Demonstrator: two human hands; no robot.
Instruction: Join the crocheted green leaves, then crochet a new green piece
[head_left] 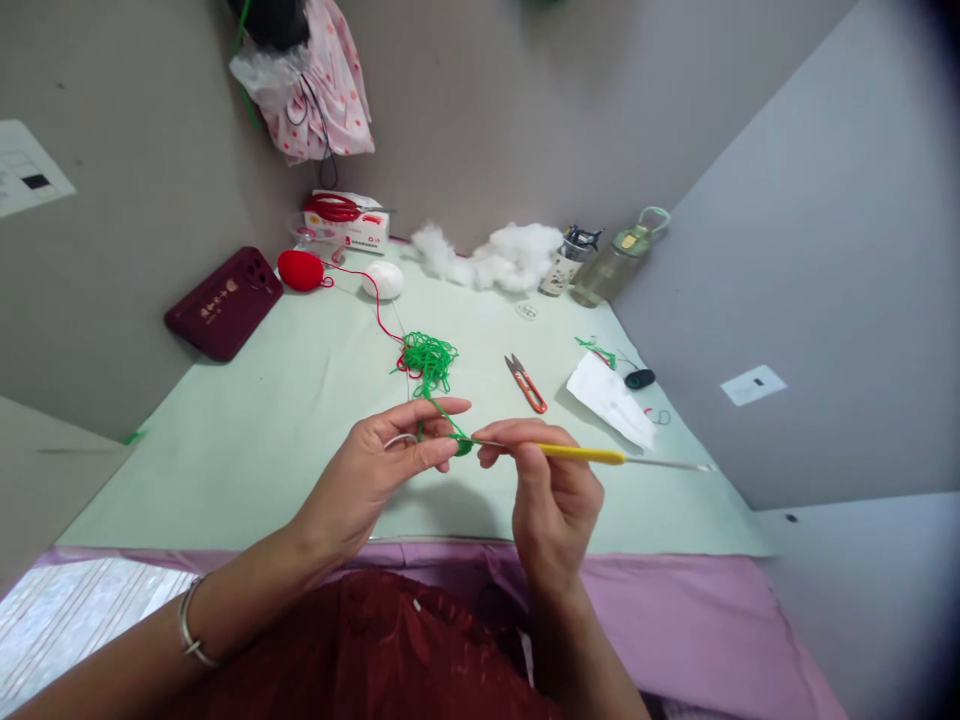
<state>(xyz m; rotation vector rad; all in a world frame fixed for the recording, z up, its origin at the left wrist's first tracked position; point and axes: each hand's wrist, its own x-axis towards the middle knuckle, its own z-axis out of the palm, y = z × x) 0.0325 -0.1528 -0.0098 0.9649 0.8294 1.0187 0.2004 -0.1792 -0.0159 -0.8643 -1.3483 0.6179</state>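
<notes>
Between thumb and fingers, my left hand (pixel 394 445) pinches a small piece of green crochet work (pixel 463 446). Green yarn runs over that hand's fingers from a loose tangle of green yarn (pixel 429 360) just beyond it. My right hand (pixel 551 490) is closed around a crochet hook (pixel 581 454) with a yellow handle and metal ends. The hook's left tip meets the green piece; whether it passes through a stitch is too small to tell. Beyond my right hand lie orange-handled thread snips (pixel 526 384), blades pointing away.
Left, a dark red phone (pixel 225 305) leans near a red yarn ball (pixel 301 271) and a white ball (pixel 383 281). White stuffing (pixel 510 258), a pen cup (pixel 564 265) and a bottle (pixel 611 265) line the back. Right lie white paper (pixel 611 400) and a black spool (pixel 640 379).
</notes>
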